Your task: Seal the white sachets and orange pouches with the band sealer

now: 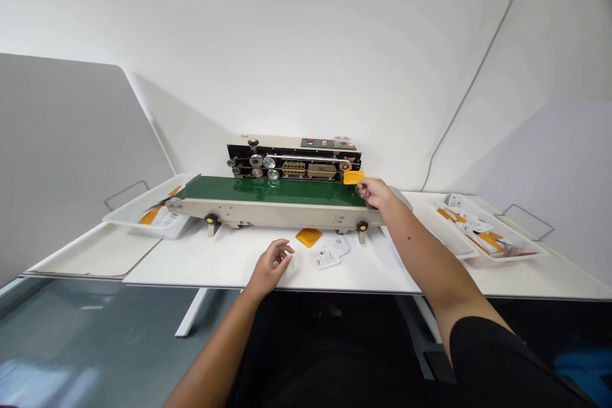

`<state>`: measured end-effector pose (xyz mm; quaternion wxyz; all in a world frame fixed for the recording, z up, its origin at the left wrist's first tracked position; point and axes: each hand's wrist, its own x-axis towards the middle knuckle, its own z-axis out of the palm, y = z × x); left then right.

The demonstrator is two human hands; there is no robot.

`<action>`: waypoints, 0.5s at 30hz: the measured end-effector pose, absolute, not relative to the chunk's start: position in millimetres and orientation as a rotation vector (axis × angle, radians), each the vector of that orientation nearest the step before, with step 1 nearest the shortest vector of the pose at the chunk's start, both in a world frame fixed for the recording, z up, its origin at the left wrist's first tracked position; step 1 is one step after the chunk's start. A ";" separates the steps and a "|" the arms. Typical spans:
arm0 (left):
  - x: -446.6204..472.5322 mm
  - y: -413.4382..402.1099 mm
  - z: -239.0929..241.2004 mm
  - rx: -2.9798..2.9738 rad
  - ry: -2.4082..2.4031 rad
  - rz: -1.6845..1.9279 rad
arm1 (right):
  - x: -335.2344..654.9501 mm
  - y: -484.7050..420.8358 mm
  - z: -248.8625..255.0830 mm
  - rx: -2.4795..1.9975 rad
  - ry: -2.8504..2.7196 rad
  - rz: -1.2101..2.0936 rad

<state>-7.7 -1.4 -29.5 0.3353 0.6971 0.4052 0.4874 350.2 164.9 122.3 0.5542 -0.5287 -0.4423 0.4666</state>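
Note:
My right hand pinches the edge of a small orange packet, held at the right end of a band sealing machine. Below the packet runs the machine's green conveyor belt. My left hand hovers at the table's front with its fingers curved and apart, holding nothing. Just to its right, another orange packet lies on the white table. Beside that packet are two white printed packets, the nearer one partly overlapping the farther one.
At the left end of the belt stands a white bin with orange and white packets. Another white bin on the right holds several similar packets, partly beside my right forearm. A grey panel rises at the left. Black knobs protrude from the conveyor's front.

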 end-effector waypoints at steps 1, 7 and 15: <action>-7.9 -1.1 -30.0 1.819 1.060 1.273 | 348.2 168.1 122.1 -1.265 -1.062 1.092; -8.1 -0.7 -30.4 1.832 1.065 1.277 | 339.2 167.5 107.9 -1.379 -1.189 0.816; -6.2 -4.7 -19.0 1.920 1.127 1.226 | 317.0 151.1 115.4 -1.638 -1.611 0.016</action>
